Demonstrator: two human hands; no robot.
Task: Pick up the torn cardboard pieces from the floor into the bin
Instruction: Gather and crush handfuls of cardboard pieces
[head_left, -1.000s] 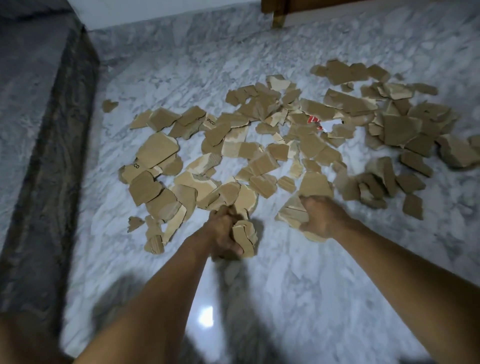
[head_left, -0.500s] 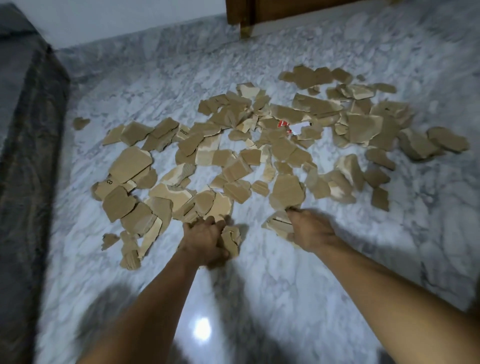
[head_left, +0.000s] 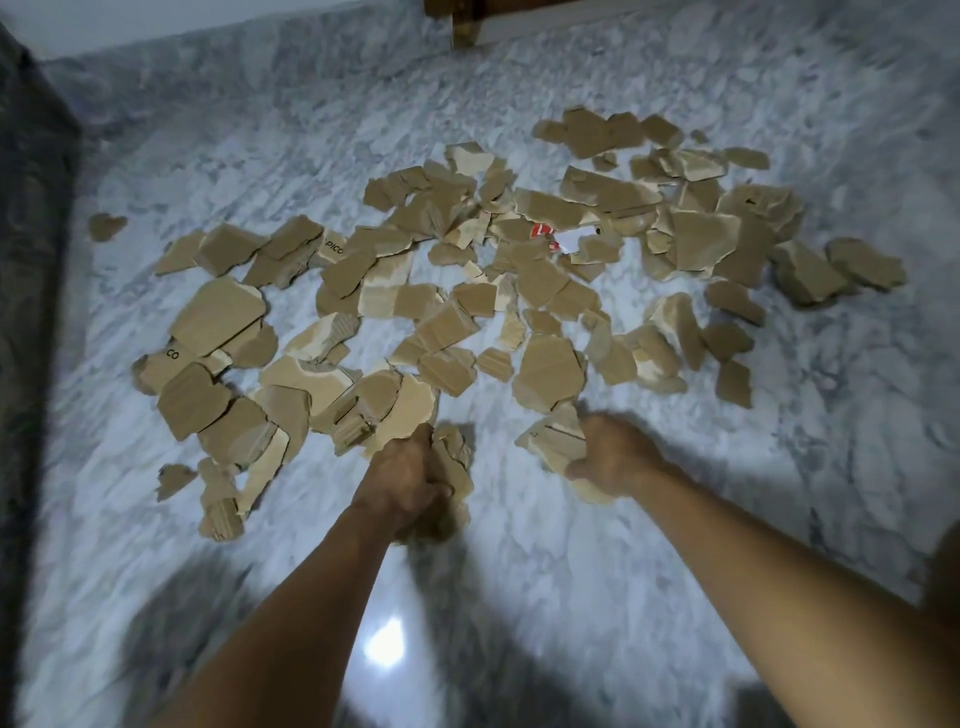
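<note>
Several torn brown cardboard pieces (head_left: 550, 364) lie scattered across the white marble floor (head_left: 571, 597). My left hand (head_left: 405, 478) grips a bunch of cardboard pieces (head_left: 457, 462) at the near edge of the pile. A little to the right, my right hand (head_left: 610, 454) grips a stack of cardboard pieces (head_left: 553, 441). Both hands are low, close to the floor. No bin is in view.
A dark stone ledge (head_left: 31, 312) runs along the left side. A wooden furniture leg (head_left: 465, 23) stands at the far wall. One red and white scrap (head_left: 558, 236) lies among the pieces. Bare floor lies between me and the pile.
The view has shifted, so the pile sits further left and lower in frame. Both hands keep their hold on their cardboard bunches and stay at the pile's near edge.
</note>
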